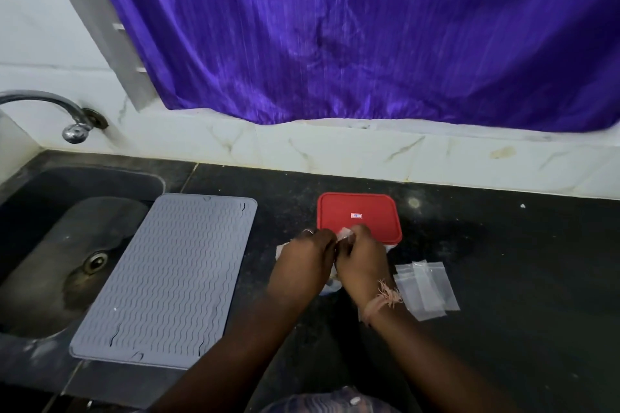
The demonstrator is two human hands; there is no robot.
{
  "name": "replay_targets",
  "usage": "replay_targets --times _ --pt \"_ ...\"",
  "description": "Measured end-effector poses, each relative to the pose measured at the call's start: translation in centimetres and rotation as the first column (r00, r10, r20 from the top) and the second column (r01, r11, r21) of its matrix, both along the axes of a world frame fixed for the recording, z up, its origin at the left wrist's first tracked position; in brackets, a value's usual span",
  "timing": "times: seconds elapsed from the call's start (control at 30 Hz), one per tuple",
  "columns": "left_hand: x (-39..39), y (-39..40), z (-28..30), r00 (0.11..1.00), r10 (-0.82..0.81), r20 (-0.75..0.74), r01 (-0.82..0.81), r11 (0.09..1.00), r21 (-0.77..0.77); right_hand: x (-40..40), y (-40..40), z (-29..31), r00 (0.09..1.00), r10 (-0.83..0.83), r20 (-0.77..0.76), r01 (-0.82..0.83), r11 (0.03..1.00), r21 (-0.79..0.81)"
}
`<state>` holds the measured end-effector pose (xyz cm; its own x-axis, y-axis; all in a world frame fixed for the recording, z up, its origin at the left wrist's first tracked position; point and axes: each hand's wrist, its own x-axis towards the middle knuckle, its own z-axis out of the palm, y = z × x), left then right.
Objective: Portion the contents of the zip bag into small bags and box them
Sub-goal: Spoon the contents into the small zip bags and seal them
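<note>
Both hands meet at the middle of the dark counter [503,261], just in front of the red-lidded box [359,216]. Left hand [303,265] and right hand [360,265] have fingers curled in, pinching the top edge of a clear zip bag [345,235] between them; looks like they're working the seal, likely pulling it open, though the blur hides the exact finger contact. Most of the bag is hidden under the hands; white bits show at the left and below the wrists, contents not readable. Small bags [426,288], a loose overlapping pile, lie flat just right of the right wrist, close enough to grab without shifting stance. Box sits shut, lid on, so nothing boxed yet by the look of it; task seems at its start. Grey ribbed mat [167,278] lies to the left, bridging counter and sink [50,245], unused for now, probably a clean surface for portioning. Tap [50,107] over the sink, purple curtain [369,27] behind. Risk: a hard tug on the seal could spill the contents onto the counter.
</note>
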<state>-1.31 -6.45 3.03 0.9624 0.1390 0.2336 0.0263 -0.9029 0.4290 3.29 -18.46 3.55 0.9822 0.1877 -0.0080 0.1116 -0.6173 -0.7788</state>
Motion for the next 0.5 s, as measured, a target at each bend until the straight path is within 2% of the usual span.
replay_targets --times 0.1,0.2,0.37,0.5 --pt "-0.1 0.3 0.4 0.993 0.111 0.041 -0.110 0.993 -0.045 -0.1 0.1 -0.4 1.000 -0.004 0.030 0.002 0.998 0.062" --pt "0.0 1.3 0.8 0.970 0.237 0.049 -0.233 0.970 -0.071 -0.7 0.7 -1.5 0.996 0.070 -0.047 -0.069 0.997 0.035" --pt "-0.7 0.7 1.5 0.994 0.104 0.045 -0.102 0.994 -0.031 0.0 1.2 -0.8 0.992 0.105 -0.074 -0.100 0.992 0.075" --pt "-0.4 2.8 0.6 0.962 0.267 0.050 -0.264 0.963 -0.062 0.3 1.1 -0.5 0.975 0.199 -0.101 -0.184 0.973 0.139"
